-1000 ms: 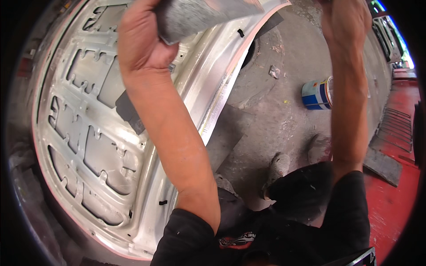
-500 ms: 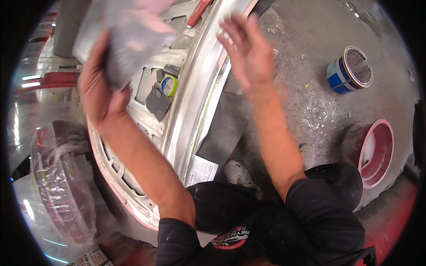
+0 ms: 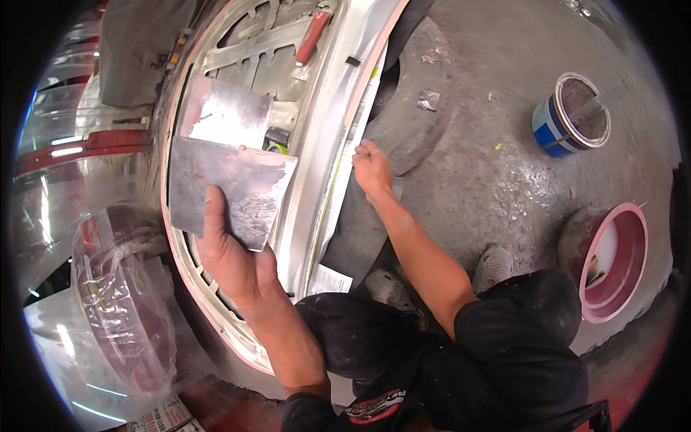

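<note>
My left hand (image 3: 234, 270) grips a thin grey metal plate (image 3: 230, 187), thumb on top. Smears of pink paste mark the plate's far edge. Just beyond it is a second shiny metal plate (image 3: 227, 108); whether it rests on the panel or is held too, I cannot tell. Both are over a pale car body panel (image 3: 291, 216) with cut-outs. My right hand (image 3: 373, 171) is closed, fingers curled, beside the panel's right edge and a strip of paper (image 3: 335, 198). Anything in its fingertips is too small to make out. A green tape roll (image 3: 277, 149) is mostly covered by the plate.
A red tool (image 3: 314, 37) lies on the panel's far part, with a dark block (image 3: 278, 135) nearer. On the floor at right stand a paint can (image 3: 553, 129) and a pink-rimmed tub (image 3: 633, 266). A tire (image 3: 425, 108) lies beneath the panel's edge. Plastic-wrapped parts (image 3: 126, 302) are at left.
My left hand has come down and nearer with the metal plate, and the second plate now shows clearly. My right hand has drawn back and lower, its spread fingers now curled.
</note>
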The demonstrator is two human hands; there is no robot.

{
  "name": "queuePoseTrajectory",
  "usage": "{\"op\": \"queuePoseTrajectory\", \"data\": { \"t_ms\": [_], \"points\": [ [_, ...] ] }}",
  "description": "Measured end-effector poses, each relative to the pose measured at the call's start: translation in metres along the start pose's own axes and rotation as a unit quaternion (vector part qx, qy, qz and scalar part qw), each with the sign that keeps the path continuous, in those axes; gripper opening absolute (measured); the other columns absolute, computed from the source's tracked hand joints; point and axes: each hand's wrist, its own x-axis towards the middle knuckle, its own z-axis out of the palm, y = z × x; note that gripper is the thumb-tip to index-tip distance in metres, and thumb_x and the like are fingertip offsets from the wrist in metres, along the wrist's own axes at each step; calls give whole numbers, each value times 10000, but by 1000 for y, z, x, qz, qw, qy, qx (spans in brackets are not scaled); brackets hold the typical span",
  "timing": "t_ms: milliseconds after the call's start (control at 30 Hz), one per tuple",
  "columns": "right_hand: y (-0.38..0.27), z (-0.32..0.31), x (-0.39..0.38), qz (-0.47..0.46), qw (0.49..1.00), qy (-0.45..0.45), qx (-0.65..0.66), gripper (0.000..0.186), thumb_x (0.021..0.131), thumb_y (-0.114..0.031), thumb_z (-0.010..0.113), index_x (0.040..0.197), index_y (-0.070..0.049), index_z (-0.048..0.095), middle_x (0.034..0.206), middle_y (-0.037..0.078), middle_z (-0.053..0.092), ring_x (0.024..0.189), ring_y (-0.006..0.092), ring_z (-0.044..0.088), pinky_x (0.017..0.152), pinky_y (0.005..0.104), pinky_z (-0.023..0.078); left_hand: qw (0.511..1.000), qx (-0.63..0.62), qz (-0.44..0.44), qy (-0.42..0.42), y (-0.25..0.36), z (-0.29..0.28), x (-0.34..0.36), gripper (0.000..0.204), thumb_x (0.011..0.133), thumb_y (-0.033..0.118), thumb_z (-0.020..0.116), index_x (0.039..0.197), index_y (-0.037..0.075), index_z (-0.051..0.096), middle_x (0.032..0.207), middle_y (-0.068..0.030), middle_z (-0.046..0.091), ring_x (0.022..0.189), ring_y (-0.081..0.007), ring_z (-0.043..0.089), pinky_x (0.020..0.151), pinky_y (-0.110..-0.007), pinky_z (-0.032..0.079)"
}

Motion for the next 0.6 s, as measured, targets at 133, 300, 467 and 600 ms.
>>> {"op": "queuePoseTrajectory", "data": {
  "t_ms": [133,300,467,600],
  "points": [
    [-2,11,16,-20,993,-49,108,484,915,0,434,1370,134,338,1361,235,481,1251,259,490,1035,326,398,998,-67,-5,-12,13,-2,11,309,932,115,582,1201,-35,569,1180,-136,630,1059,-217,626,931,-342,510],
    [-25,9,3,67,959,-167,219,452,923,29,363,1365,125,343,1382,232,453,1297,270,450,1068,338,378,997,-77,-2,30,18,-13,21,274,921,113,599,1156,-28,594,1122,-120,660,986,-210,660,854,-318,552],
    [-19,13,-8,104,963,-160,189,447,928,16,326,1362,123,347,1382,228,455,1287,278,463,1068,357,383,993,-110,-31,34,21,-14,23,250,917,116,608,1127,-19,607,1099,-113,669,959,-201,669,822,-311,561],
    [-24,16,-18,139,969,-150,138,453,933,-9,307,1366,117,348,1378,225,465,1275,286,476,1055,374,393,989,-135,-56,20,23,-7,18,244,915,130,616,1113,-11,617,1092,-106,671,963,-195,666,824,-312,554]
  ]
}}
